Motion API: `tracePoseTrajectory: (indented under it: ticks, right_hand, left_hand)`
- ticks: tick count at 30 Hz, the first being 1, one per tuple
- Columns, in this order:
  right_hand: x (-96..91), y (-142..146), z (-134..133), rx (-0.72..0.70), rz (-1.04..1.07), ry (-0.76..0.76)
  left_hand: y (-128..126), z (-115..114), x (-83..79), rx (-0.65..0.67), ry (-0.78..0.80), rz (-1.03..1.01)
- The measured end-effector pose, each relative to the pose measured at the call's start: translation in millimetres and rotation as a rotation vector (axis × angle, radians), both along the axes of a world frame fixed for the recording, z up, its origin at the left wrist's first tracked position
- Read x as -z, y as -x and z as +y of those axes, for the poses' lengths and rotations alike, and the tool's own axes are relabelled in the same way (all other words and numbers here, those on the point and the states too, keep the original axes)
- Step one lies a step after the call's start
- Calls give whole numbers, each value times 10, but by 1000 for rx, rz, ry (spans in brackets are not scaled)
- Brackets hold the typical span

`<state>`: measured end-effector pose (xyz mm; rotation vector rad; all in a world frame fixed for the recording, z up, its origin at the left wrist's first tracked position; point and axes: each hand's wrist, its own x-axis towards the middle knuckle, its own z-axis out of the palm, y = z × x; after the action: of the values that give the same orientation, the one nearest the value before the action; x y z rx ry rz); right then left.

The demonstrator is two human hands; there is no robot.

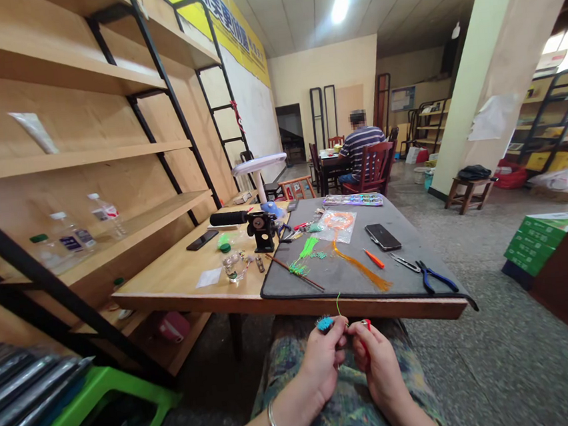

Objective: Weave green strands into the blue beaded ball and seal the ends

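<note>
Above my lap, just before the table edge, my two hands meet. My left hand [322,356] is closed on a small bright-blue bristly piece [324,323], and a thin green cord [338,303] sticks up from its fingertips. My right hand [380,358] is wrapped round a red lighter [366,325], whose top shows by the thumb close to the cord. On the grey mat [331,283] beyond lie a brown stick with green threads [298,269], an orange tassel [364,269], an orange-handled tool [374,258], scissors [404,262] and blue-handled pliers [436,277].
A black hand-cranked device [262,232] stands on the wooden table [170,287], near a jar [234,269]. Two phones lie there, one on the mat [383,236]. Shelves [82,159] rise at left, above a green stool [95,392]. A person [361,142] sits at a far table.
</note>
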<state>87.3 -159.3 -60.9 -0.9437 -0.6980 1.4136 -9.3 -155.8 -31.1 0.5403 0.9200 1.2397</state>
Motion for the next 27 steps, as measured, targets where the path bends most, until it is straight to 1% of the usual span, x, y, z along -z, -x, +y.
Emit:
tracePoseTrajectory:
  ticks: [4,8,11,17,22,27]
  right_hand:
    - [-9,8,-5,-19,9,20]
    - [-34,22,-15,-9,13,40]
    - [-56,29,-19,-2,25,49]
    - [-54,25,-10,12,33,49]
    - [-33,24,-9,17,44,61]
    - [-8,25,-3,22,48,60]
  left_hand:
    - [-15,-4,45,-53,-41,102]
    - [-17,-17,41,-109,-98,185]
    - [-11,-17,44,-133,-170,231]
    - [-1,0,92,-142,-279,327]
    - [11,17,124,-130,-263,341]
    - [21,28,148,-109,-288,339]
